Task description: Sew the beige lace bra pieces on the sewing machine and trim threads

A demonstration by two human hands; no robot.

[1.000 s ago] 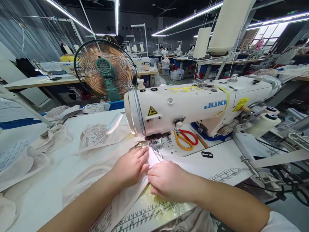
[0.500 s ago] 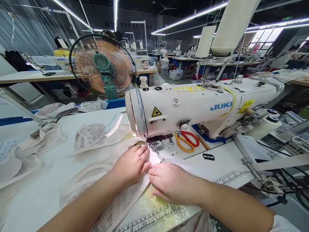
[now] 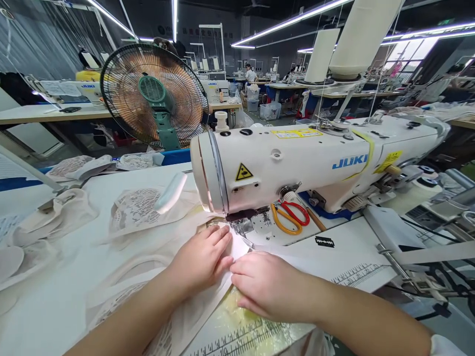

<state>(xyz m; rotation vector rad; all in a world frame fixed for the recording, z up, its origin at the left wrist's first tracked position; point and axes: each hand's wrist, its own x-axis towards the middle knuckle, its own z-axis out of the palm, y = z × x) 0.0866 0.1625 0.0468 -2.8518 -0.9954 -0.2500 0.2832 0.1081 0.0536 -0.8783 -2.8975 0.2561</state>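
Head view: left hand [image 3: 200,259] flat on cloth [image 3: 193,306], fingers together, tips just before presser foot [image 3: 241,226] of machine [image 3: 297,165]. Right hand [image 3: 267,284] beside it, touching, fingers curled down, pressing cloth edge to table [image 3: 74,296]. Step, as judged: feeding seam under foot. Next move calls for even push from both hands, edge kept straight, fingertips clear of needle. Scissors [image 3: 291,216], blade [image 3: 324,242] lie behind.
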